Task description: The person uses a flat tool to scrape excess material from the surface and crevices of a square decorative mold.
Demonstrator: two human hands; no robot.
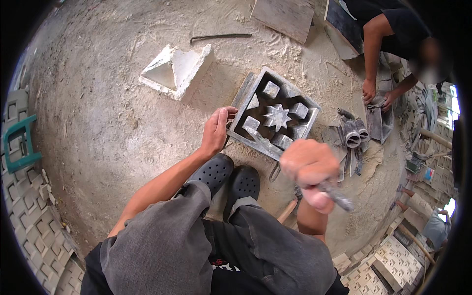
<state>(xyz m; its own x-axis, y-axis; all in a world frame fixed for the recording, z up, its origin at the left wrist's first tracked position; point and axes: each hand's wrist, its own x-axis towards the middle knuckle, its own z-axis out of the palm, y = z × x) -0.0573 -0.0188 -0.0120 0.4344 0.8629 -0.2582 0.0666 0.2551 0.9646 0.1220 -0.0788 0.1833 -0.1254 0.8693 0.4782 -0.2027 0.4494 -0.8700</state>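
A square grey metal mould sits on the dusty floor beyond my feet. Inside its frame stand a star-shaped core and several block-shaped cores. My left hand grips the mould's left edge, fingers curled over the rim. Above the near right corner, my right hand is closed round a long, flat grey metal tool, slightly smeared by motion. The tool's far part slants over the mould's near side, and its handle end sticks out below my fist. Whether the tool touches the cores I cannot tell.
A broken white box-like cast and a thin bent rod lie farther off. Right of the mould are metal tubes. A co-worker's hands handle another mould. A teal stool stands left, near stacked pale blocks.
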